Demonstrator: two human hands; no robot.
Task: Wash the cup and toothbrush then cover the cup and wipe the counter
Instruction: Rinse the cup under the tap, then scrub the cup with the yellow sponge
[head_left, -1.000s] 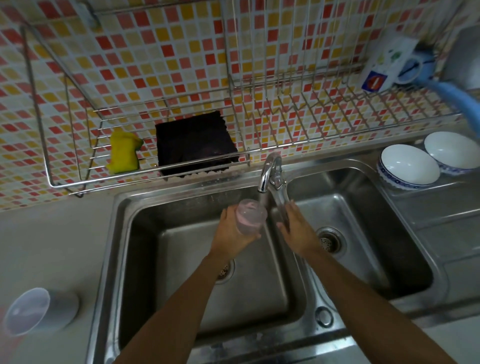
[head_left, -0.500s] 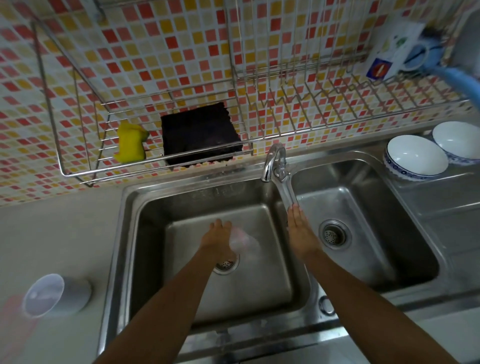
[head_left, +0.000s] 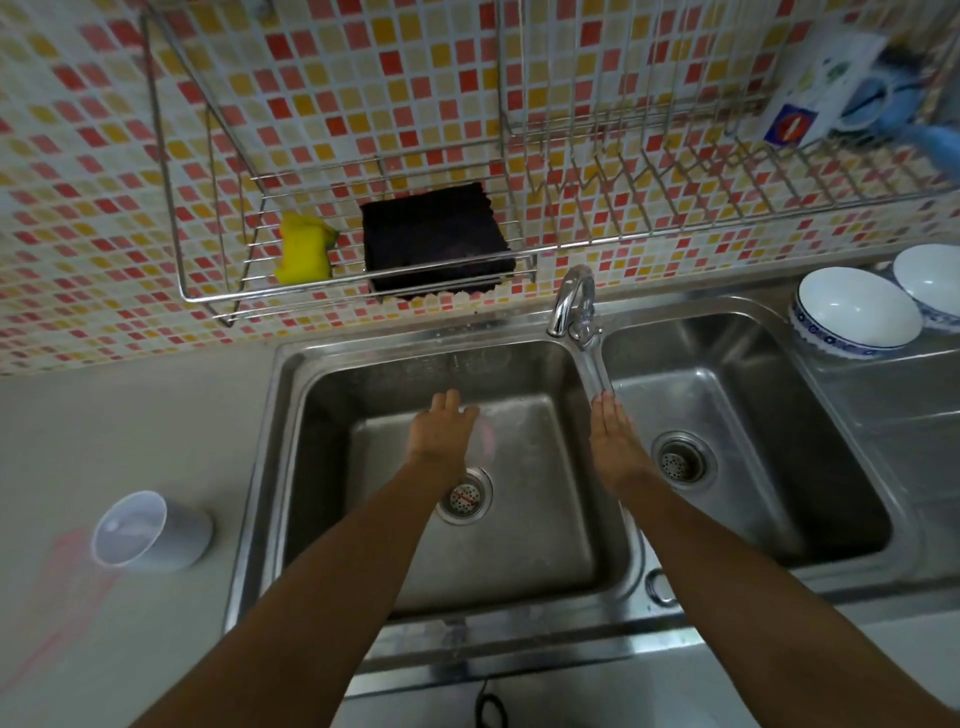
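Rinsing seems finished: left hand (head_left: 441, 431) has lowered the pink cup (head_left: 485, 436) into the left basin (head_left: 519, 519), fingers wrapped around it, while right hand (head_left: 615, 447), fingers pressed together, stays near the tap lever (head_left: 595, 364).

A faucet (head_left: 574, 304) and wire rack (head_left: 363, 244) crowd the back of the sink (head_left: 519, 519) (left basin floor open); a cup (head_left: 150, 532) stands on the table (head_left: 130, 415).

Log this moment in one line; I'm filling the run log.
phase: rinsing | left hand: holds cup over left basin | right hand: open, by tap
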